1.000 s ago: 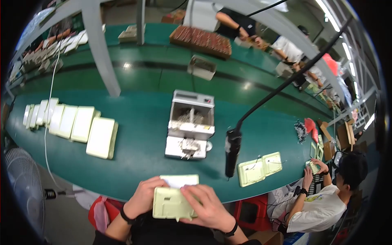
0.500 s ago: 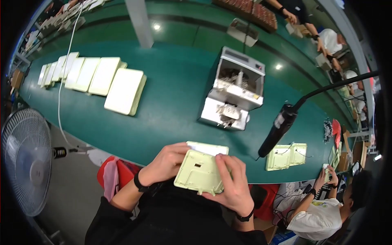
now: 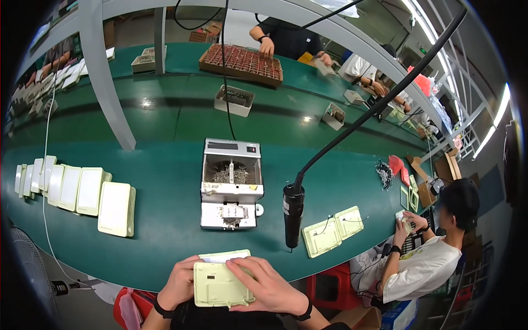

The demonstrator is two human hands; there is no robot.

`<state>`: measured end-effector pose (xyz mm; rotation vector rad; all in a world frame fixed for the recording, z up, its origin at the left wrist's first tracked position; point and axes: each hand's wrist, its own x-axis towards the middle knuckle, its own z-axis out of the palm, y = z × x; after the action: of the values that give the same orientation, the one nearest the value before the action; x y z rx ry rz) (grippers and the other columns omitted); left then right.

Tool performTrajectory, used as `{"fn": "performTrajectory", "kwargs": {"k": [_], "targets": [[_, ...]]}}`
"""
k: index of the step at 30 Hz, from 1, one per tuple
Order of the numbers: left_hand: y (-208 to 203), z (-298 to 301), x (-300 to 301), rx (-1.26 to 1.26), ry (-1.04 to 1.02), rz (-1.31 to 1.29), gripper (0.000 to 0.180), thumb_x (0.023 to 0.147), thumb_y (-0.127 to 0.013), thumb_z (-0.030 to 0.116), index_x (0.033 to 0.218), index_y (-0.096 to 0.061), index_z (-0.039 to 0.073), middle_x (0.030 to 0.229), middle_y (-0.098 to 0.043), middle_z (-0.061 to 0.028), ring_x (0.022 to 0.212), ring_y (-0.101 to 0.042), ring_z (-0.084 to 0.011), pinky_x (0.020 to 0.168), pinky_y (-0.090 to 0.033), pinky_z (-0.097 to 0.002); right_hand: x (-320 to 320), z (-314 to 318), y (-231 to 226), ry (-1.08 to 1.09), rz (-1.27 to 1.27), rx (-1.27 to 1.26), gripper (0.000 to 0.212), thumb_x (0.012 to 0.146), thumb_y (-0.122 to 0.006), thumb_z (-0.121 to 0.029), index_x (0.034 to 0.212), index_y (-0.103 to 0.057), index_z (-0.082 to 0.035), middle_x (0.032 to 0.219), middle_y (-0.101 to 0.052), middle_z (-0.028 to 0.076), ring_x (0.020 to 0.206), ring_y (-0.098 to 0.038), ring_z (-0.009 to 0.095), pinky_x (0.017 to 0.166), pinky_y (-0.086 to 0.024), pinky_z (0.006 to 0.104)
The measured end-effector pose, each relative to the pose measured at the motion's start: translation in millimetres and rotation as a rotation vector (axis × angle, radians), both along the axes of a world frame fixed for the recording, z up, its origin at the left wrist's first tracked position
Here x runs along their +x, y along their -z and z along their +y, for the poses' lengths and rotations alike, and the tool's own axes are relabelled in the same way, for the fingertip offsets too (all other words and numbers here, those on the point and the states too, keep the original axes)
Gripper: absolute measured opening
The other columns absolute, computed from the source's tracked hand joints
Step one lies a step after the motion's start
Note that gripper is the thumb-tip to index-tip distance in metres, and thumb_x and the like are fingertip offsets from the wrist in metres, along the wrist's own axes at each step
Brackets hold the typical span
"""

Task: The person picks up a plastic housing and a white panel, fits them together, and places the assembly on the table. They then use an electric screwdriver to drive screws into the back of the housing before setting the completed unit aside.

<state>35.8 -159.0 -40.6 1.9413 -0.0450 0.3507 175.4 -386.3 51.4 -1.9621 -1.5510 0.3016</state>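
At the bottom centre, the left hand [image 3: 179, 283] and right hand [image 3: 269, 286] are gripping a pale green plastic panel [image 3: 220, 285] by its edges — it looks light, stiff and probably smooth, so edge grips suit it.

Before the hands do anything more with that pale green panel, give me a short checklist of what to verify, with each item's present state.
1. Pale green panel held by both hands: ok, left hand at its left edge, right hand across its right side.
2. Panel over the green table edge: ok.
3. White piece lying behind the panel: ok.
4. Hanging electric screwdriver within reach: cannot tell.
5. Screw feeder box stocked: ok, a heap shows inside.
6. Panel face ready: cannot tell.
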Motion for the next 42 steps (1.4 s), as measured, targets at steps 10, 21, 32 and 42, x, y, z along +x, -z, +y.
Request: {"fn": "performTrajectory", "kwargs": {"k": [10,21,32,42], "targets": [[-9.6,-2.5,9.8,0.065,-0.038,-0.113,0.021,0.076,-0.082,0.006,0.095,-0.077,0.000,0.094,-0.075,-0.0111,0.083,-0.069,-0.0316,0.074,-0.057,-0.0392,4.8,1.6,-1.3,0.025,0.038,0.050,0.101,0.081,-0.093,-0.044,0.157,-0.048,0.005,0.147,-0.052,0.020,0.131,-0.053,0.041,0.112,-0.048,0.0487],[-22.4,-8.8,10.7,0.041,-0.083,0.024,0.026,0.076,-0.083,0.004,0.101,-0.077,0.001,0.102,-0.076,-0.0118,0.088,-0.071,-0.0323,0.074,-0.059,-0.0385,0.0,1.4,-3.4,-0.029,0.065,0.051,0.100,0.082,-0.092,-0.043,0.157,-0.047,0.006,0.147,-0.051,0.021,0.131,-0.053,0.041,0.111,-0.048,0.0486],[-17.7,-5.7,7.5,0.125,-0.066,-0.062,0.020,0.073,-0.082,0.002,0.093,-0.077,-0.001,0.092,-0.074,-0.0114,0.082,-0.068,-0.0310,0.070,-0.055,-0.0377,2.8,-1.8,-5.0,0.016,0.055,0.038,0.101,0.080,-0.093,-0.042,0.157,-0.048,0.005,0.145,-0.052,0.021,0.130,-0.053,0.041,0.110,-0.048,0.0480],[-14.3,-5.3,7.2,0.119,-0.064,-0.072,0.021,0.074,-0.082,0.005,0.093,-0.077,0.000,0.090,-0.074,-0.0103,0.080,-0.066,-0.0297,0.068,-0.054,-0.0377,2.4,-3.7,-5.3,0.023,0.069,0.024,0.101,0.080,-0.093,-0.042,0.157,-0.048,0.005,0.146,-0.052,0.021,0.130,-0.053,0.040,0.110,-0.049,0.0481]]}}
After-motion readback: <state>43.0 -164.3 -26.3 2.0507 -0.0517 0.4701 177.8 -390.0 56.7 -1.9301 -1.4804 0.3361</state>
